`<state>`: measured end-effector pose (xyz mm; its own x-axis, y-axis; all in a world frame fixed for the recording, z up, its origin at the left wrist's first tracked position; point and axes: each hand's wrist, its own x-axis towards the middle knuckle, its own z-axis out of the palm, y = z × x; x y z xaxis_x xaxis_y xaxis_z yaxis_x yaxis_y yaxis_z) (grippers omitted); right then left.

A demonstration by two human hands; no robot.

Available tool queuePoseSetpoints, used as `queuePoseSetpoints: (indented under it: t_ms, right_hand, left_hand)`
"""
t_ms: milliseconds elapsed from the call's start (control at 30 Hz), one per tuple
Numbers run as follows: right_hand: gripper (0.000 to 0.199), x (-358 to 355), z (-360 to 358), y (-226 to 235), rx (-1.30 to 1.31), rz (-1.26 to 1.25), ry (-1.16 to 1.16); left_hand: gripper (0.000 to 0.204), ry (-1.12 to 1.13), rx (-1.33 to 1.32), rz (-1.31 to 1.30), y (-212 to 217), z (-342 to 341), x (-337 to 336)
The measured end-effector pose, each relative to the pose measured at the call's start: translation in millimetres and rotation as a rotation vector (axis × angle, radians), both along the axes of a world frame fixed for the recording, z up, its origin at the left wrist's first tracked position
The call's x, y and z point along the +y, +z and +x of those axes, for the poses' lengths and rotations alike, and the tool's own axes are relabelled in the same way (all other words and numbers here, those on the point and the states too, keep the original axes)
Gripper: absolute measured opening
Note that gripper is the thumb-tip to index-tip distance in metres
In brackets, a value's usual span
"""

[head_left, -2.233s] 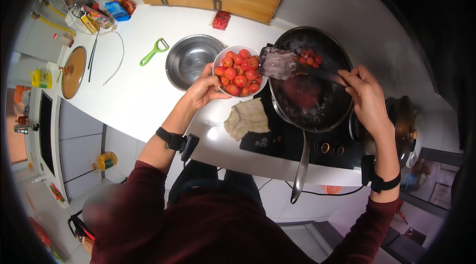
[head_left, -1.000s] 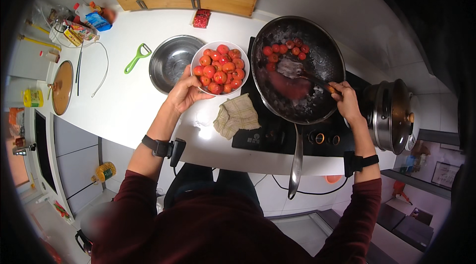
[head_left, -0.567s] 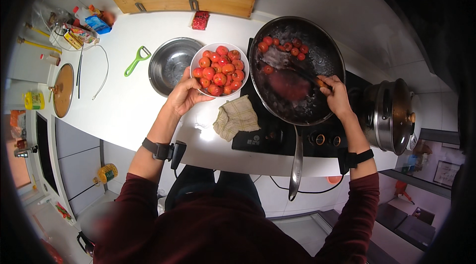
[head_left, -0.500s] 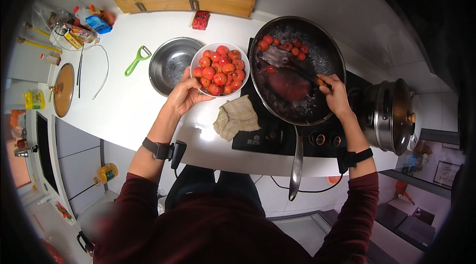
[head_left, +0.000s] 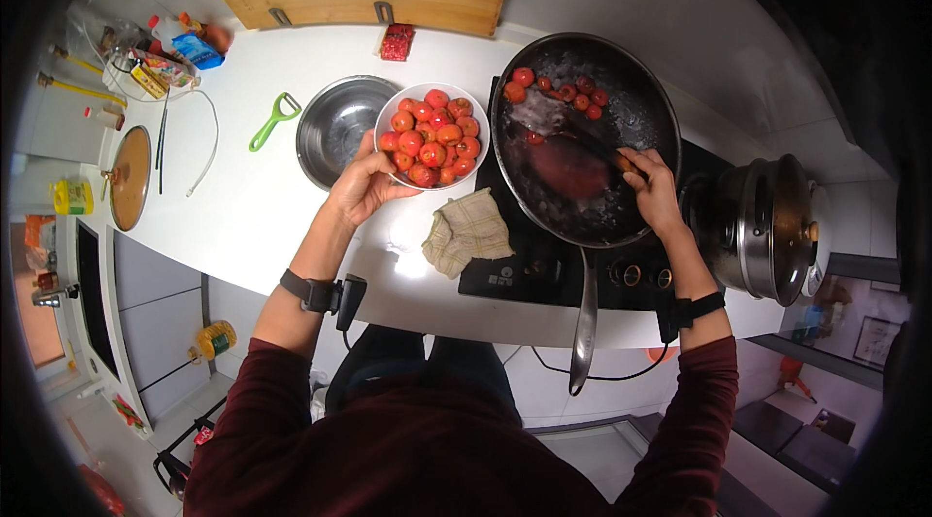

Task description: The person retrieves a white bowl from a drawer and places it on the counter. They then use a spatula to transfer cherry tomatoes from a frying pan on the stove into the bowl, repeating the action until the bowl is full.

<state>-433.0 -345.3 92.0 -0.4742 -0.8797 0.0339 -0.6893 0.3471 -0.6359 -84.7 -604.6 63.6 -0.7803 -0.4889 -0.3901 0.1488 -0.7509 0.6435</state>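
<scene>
My left hand (head_left: 364,189) is closed on the rim and side of a white bowl (head_left: 386,180) heaped with small round red fruits (head_left: 433,154). The bowl is held up beside the pan, partly over a steel basin (head_left: 318,140). In my right hand (head_left: 654,192) is the wooden handle of a spatula (head_left: 594,145); its dark shaft slants into a deep black frying pan (head_left: 621,95). Steam and glare blur the spatula's head. Several red fruits (head_left: 584,86) lie along the pan's far side, in bubbling liquid.
The pan sits on a black cooktop (head_left: 544,284), its handle (head_left: 584,323) jutting past the counter edge. A checked cloth (head_left: 468,232) lies left of it. A lidded steel pot (head_left: 762,226) stands at right. A green peeler (head_left: 275,122) and glass lid (head_left: 131,177) lie at left.
Almost nothing differs; the picture has shifted slightly. My left hand still holds the bowl, and my right hand keeps the spatula in the pan.
</scene>
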Motion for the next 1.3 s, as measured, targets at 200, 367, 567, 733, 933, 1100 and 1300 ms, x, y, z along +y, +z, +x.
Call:
queuePoseSetpoints:
  t_ms: [200, 367, 567, 733, 933, 1100, 1300]
  right_hand:
    - [0.04, 8.4, 6.1, 4.8, 0.018, -0.065, -0.009]
    - [0.04, 14.0, 16.1, 35.7, 0.043, -0.052, -0.014]
    - [0.039, 5.0, 41.2, 101.9, 0.073, 0.02, 0.076]
    - [0.038, -15.3, 73.2, 143.4, 0.077, 0.078, 0.168]
    - [0.04, -41.0, 100.1, 175.8, 0.221, 0.201, 0.231]
    - [0.04, -53.5, 110.0, 192.0, 0.286, 0.235, 0.25]
    - [0.04, -47.4, 111.1, 201.6, 0.286, 0.255, 0.214]
  left_hand:
    - [0.068, 0.019, 0.016, 0.012, 1.9, -2.1, 0.4]
    - [0.078, -0.023, -0.014, -0.014, 0.5, -1.5, -2.0]
    - [0.07, 0.005, -0.012, -0.011, -5.1, -1.1, -1.0]
    - [0.07, 0.015, -0.007, -0.04, -6.3, -0.5, 0.7]
    - [0.069, 0.045, -0.059, -0.091, 1.2, 0.6, 5.7]
    - [0.068, 0.064, -0.046, -0.112, 4.7, 2.8, 10.9]
    - [0.062, 0.067, -0.012, -0.073, 2.9, 6.8, 12.1]
